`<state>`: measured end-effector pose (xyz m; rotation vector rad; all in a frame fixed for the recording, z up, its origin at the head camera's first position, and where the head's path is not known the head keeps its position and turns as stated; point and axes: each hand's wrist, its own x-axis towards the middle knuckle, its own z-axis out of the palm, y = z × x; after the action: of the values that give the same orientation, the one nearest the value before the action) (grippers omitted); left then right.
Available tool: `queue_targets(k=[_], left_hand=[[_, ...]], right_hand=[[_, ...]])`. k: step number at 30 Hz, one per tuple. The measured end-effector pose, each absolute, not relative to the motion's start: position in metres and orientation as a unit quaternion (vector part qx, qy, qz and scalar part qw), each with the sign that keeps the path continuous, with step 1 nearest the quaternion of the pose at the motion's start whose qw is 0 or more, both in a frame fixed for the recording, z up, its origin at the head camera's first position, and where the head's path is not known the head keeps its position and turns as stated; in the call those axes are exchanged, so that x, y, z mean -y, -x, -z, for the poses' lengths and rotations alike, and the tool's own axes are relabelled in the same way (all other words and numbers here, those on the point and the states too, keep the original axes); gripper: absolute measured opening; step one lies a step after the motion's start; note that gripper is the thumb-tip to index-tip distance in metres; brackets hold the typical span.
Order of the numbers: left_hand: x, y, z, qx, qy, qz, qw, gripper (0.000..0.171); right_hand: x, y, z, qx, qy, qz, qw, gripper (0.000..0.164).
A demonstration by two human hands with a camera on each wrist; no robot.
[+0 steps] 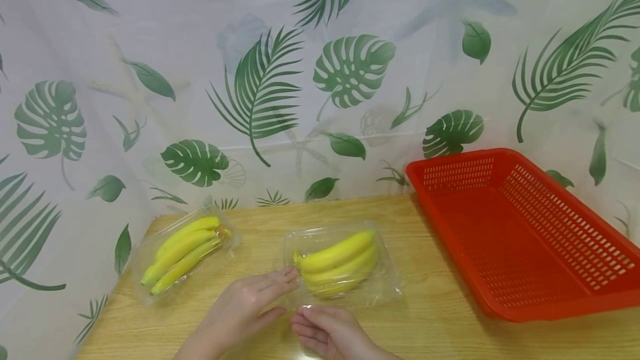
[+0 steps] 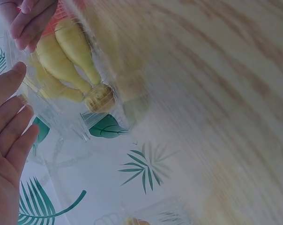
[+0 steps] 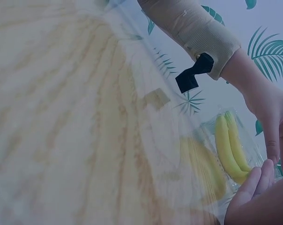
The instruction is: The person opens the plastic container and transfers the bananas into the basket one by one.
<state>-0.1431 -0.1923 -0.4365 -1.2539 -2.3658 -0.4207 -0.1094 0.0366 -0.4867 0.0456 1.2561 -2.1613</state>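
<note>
A clear plastic pack of yellow bananas lies on the table before both hands. My left hand is at its left edge with fingers extended, the fingertips right by the banana stem end. At the front left corner of the pack is my right hand, its fingers loosely bent and nothing visible in its grasp. In the left wrist view the left hand shows straight fingers beside the pack. The right wrist view has the right hand low at the right, fingertips close to the left hand.
A second clear pack of bananas lies at the left of the wooden table. At the right stands a red plastic basket with slotted sides. A leaf-printed sheet hangs behind and along the left side.
</note>
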Motion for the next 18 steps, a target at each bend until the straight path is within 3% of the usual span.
queue_targets(k=[18], left_hand=[[0.1922, 0.1445, 0.4363, 0.848, 0.456, 0.154, 0.222, 0.053]], right_hand=[[-0.0294, 0.1098, 0.4889, -0.482, -0.035, 0.821, 0.304, 0.034]])
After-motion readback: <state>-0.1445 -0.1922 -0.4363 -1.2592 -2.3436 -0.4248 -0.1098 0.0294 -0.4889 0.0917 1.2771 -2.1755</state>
